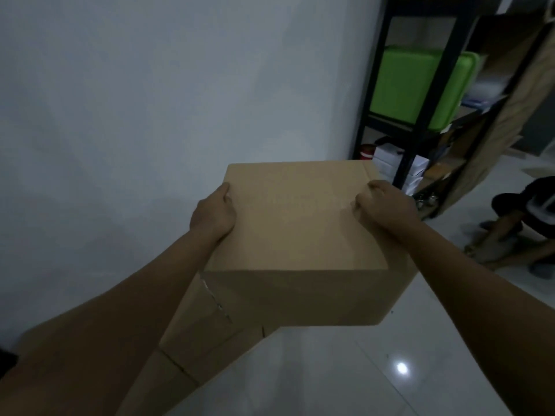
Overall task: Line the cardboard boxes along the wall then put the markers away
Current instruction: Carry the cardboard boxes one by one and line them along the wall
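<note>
A plain brown cardboard box [297, 235] fills the middle of the head view, close to the pale wall [150, 115]. My left hand [211, 216] grips its left edge with the thumb on top. My right hand [383, 207] grips its right edge, fingers curled over the top. Other cardboard boxes [207, 331] lie below and to the left along the wall, partly hidden by my left arm. No markers are in view.
A black metal shelf [420, 115] stands at the right by the wall, holding a green bin [414, 85] and small white boxes. Another person [516, 223] crouches on the glossy white tile floor [330, 370] at the far right.
</note>
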